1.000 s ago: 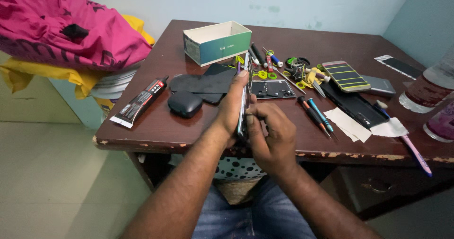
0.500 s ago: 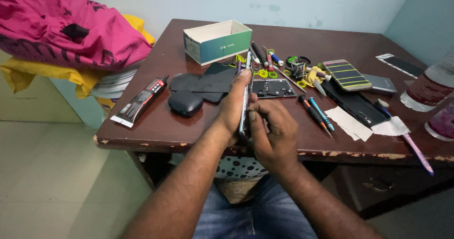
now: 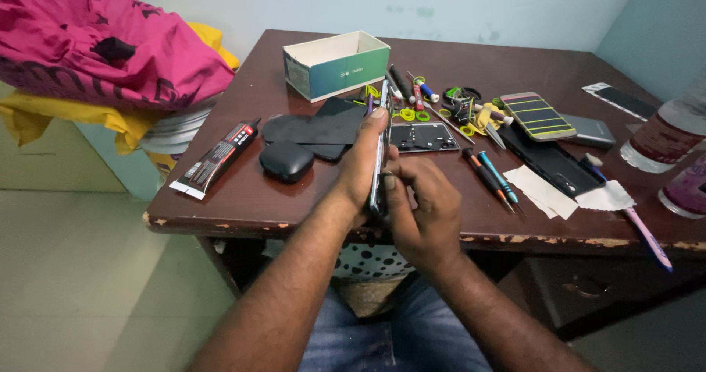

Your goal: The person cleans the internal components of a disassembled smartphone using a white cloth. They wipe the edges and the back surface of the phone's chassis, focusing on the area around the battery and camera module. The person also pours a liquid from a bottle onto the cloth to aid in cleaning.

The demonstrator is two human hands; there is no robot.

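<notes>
Brown table (image 3: 243, 195) with a chipped front edge stands against a pale wall. Above that edge, the left hand (image 3: 362, 164) grips a phone (image 3: 381, 147) held on edge, fingers wrapped around its back. The right hand (image 3: 423, 210) is curled, thumb pressed to the phone's lower end. A black case (image 3: 286, 160) lies just left, a green box (image 3: 336, 64) near the back edge.

Light: soft, even, fairly bright indoor.
Shadows: faint, under table (image 3: 243, 203) edge.
Glare: mild sheen on tabletop.
Focus: sharp centre; slight softness at corners.
Distortion: wide-angle stretch at edges.
</notes>
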